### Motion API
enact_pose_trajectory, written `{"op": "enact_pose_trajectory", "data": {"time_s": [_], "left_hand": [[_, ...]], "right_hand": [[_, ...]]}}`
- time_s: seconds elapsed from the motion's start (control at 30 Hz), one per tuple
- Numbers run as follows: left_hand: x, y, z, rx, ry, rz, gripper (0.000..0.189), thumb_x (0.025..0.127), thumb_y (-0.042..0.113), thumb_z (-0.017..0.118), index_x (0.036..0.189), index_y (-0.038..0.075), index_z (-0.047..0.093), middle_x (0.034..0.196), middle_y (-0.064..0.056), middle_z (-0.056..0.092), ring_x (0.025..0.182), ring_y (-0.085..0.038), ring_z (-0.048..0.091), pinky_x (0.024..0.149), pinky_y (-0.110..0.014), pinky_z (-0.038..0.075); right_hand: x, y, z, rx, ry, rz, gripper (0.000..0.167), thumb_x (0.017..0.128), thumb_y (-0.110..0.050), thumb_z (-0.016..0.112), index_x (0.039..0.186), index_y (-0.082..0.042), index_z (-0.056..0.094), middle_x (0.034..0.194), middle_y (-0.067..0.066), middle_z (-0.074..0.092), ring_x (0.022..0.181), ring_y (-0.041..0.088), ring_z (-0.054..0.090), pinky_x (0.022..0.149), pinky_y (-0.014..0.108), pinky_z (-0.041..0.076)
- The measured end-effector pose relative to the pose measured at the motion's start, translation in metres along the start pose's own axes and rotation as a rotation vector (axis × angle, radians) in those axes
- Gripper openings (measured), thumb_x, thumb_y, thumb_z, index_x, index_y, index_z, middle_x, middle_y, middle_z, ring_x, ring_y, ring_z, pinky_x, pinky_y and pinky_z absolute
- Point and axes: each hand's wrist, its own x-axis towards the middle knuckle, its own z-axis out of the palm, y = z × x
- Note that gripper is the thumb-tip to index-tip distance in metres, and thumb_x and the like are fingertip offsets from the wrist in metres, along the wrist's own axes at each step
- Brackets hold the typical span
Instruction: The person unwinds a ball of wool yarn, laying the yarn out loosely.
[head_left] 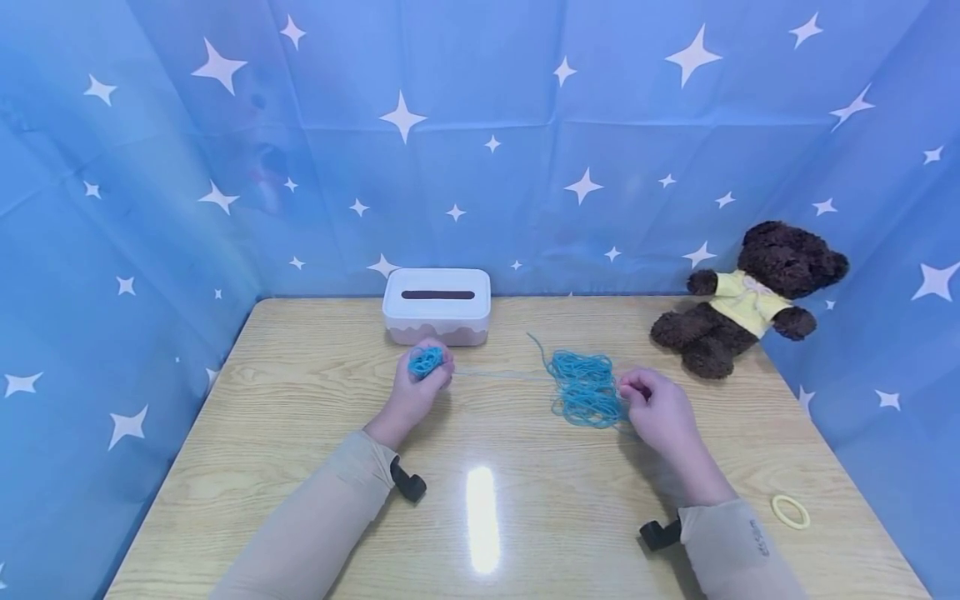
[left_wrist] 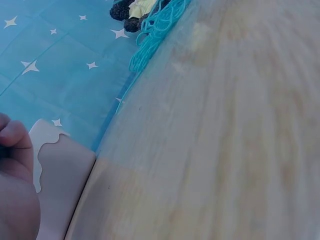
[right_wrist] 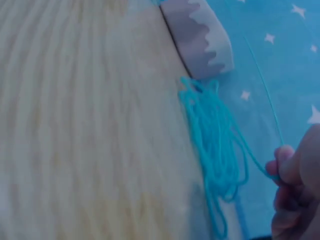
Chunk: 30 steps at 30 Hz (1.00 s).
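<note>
A small wound bundle of blue yarn (head_left: 425, 362) is in my left hand (head_left: 416, 396), with the fingers curled round it. From that bundle a thin strand runs right across the table towards a loose, looped pile of the same yarn (head_left: 585, 390). At the pile's right side, my right hand (head_left: 666, 412) pinches yarn between thumb and fingertips. The right wrist view shows a taut strand (right_wrist: 270, 102) leading up from this pinch, and another joining it to the pile. Only part of my left hand (left_wrist: 17, 185) shows in the left wrist view; its bundle is hidden there.
Just behind my left hand stands a white tissue box (head_left: 437, 307) with a dark slot. A brown teddy bear (head_left: 750, 300) in a yellow shirt sits at the back right. Near the right edge of the wooden table (head_left: 315, 358) lies a pale yellow ring (head_left: 791, 512).
</note>
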Motion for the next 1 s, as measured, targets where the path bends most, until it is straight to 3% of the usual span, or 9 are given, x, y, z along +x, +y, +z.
{"op": "enact_pose_trajectory", "data": {"time_s": [0.17, 0.23, 0.3, 0.43, 0.6, 0.7, 0.8, 0.87, 1.0], "left_hand": [[0.001, -0.001, -0.002, 0.008, 0.122, 0.028, 0.005, 0.097, -0.003, 0.060, 0.095, -0.007, 0.061, 0.084, 0.007, 0.063, 0.074, -0.008, 0.057, 0.071, -0.020, 0.052], [0.002, -0.002, -0.003, 0.012, 0.140, 0.020, 0.005, 0.097, -0.003, 0.059, 0.095, -0.007, 0.061, 0.085, 0.007, 0.063, 0.074, -0.008, 0.058, 0.071, -0.020, 0.053], [0.002, -0.002, -0.003, 0.003, 0.121, 0.004, 0.006, 0.098, -0.001, 0.060, 0.097, -0.007, 0.060, 0.087, 0.007, 0.064, 0.075, -0.008, 0.059, 0.072, -0.021, 0.054], [0.000, -0.002, -0.002, -0.026, 0.019, -0.032, 0.011, 0.100, 0.001, 0.065, 0.103, -0.007, 0.059, 0.088, 0.006, 0.065, 0.077, -0.009, 0.061, 0.075, -0.022, 0.055], [0.000, -0.003, 0.001, -0.024, -0.047, -0.018, 0.011, 0.099, 0.000, 0.066, 0.105, -0.009, 0.060, 0.088, 0.006, 0.065, 0.078, -0.009, 0.062, 0.076, -0.022, 0.056], [0.000, -0.003, 0.002, -0.005, -0.055, -0.017, 0.010, 0.100, -0.001, 0.066, 0.105, -0.008, 0.061, 0.089, 0.007, 0.065, 0.080, -0.009, 0.063, 0.078, -0.022, 0.056], [0.000, -0.002, 0.002, 0.001, -0.061, -0.031, 0.010, 0.101, -0.001, 0.066, 0.106, -0.008, 0.061, 0.090, 0.007, 0.065, 0.082, -0.008, 0.063, 0.080, -0.022, 0.056], [0.000, -0.001, 0.002, -0.010, -0.069, -0.045, 0.011, 0.101, -0.001, 0.066, 0.107, -0.008, 0.060, 0.092, 0.006, 0.065, 0.083, -0.008, 0.063, 0.081, -0.022, 0.057], [0.000, 0.000, 0.003, -0.042, -0.094, -0.051, 0.012, 0.101, -0.002, 0.066, 0.107, -0.010, 0.059, 0.095, 0.006, 0.065, 0.084, -0.009, 0.064, 0.081, -0.022, 0.058]], "right_hand": [[-0.002, 0.014, -0.003, -0.062, -0.035, 0.053, 0.013, 0.107, -0.010, 0.064, 0.106, -0.005, 0.076, 0.094, 0.012, 0.076, 0.076, 0.018, 0.058, 0.070, 0.034, 0.045], [-0.002, 0.016, -0.002, -0.082, -0.057, 0.064, 0.014, 0.108, -0.013, 0.064, 0.107, -0.007, 0.076, 0.095, 0.011, 0.076, 0.078, 0.018, 0.060, 0.071, 0.034, 0.046], [-0.003, 0.016, -0.001, -0.082, -0.081, 0.060, 0.016, 0.109, -0.016, 0.065, 0.111, -0.007, 0.078, 0.099, 0.012, 0.078, 0.082, 0.019, 0.064, 0.072, 0.035, 0.048], [-0.003, 0.011, 0.003, -0.068, -0.108, 0.022, 0.019, 0.108, -0.020, 0.069, 0.117, -0.007, 0.081, 0.108, 0.013, 0.080, 0.085, 0.019, 0.066, 0.073, 0.036, 0.050], [-0.003, -0.001, 0.006, -0.052, -0.103, -0.013, 0.018, 0.106, -0.023, 0.074, 0.116, -0.010, 0.082, 0.108, 0.011, 0.077, 0.077, 0.015, 0.060, 0.065, 0.032, 0.047], [-0.002, -0.016, 0.009, -0.016, -0.042, -0.053, 0.017, 0.106, -0.023, 0.074, 0.115, -0.010, 0.080, 0.104, 0.010, 0.074, 0.075, 0.014, 0.058, 0.064, 0.029, 0.046], [0.001, -0.040, 0.019, 0.039, 0.011, -0.143, 0.017, 0.105, -0.020, 0.075, 0.115, -0.007, 0.080, 0.102, 0.009, 0.075, 0.078, 0.015, 0.061, 0.068, 0.029, 0.050], [0.002, -0.061, 0.029, 0.074, -0.006, -0.214, 0.019, 0.104, -0.019, 0.075, 0.117, -0.007, 0.080, 0.105, 0.009, 0.078, 0.082, 0.016, 0.064, 0.072, 0.030, 0.054], [0.005, -0.103, 0.056, 0.113, -0.115, -0.307, 0.028, 0.105, -0.025, 0.075, 0.129, -0.011, 0.079, 0.120, 0.007, 0.081, 0.088, 0.013, 0.070, 0.078, 0.030, 0.059]]}}
